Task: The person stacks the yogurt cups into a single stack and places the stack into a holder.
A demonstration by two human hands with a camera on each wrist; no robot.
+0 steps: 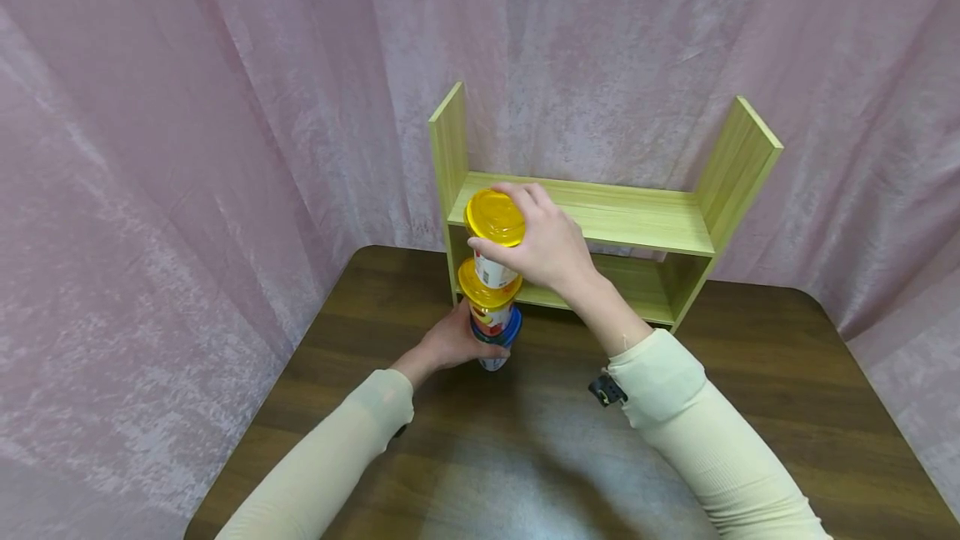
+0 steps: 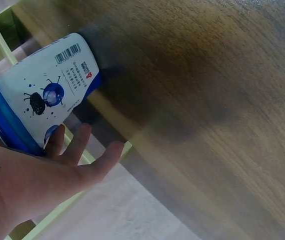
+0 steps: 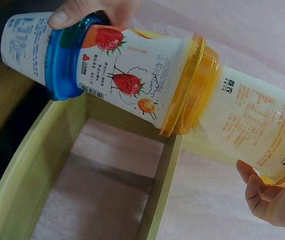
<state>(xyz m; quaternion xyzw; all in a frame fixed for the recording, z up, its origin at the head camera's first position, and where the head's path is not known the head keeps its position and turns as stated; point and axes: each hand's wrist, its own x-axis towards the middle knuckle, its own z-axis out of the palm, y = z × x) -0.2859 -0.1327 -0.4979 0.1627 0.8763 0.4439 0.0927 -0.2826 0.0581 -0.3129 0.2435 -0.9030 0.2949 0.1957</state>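
Three printed yogurt-style cups are stacked in one column in front of the shelf's left side. At the bottom is a white cup with a blue lid [image 2: 45, 92] and blueberry pictures. On it stands a strawberry-print cup [image 3: 132, 80] with a yellow lid, and on top is another yellow-lidded cup [image 1: 495, 219]. My left hand [image 1: 453, 340] grips the stack from the left around the blue lid, its thumb across the front. My right hand [image 1: 551, 248] holds the top cup near its lid, thumb in front and fingers at the far side.
A light wooden two-tier shelf [image 1: 645, 215] with upright side panels stands at the back of the dark brown table [image 1: 360, 440]. Pink curtains [image 1: 300, 107] hang behind and on both sides. A black band with a small device [image 1: 607, 390] is on the right wrist.
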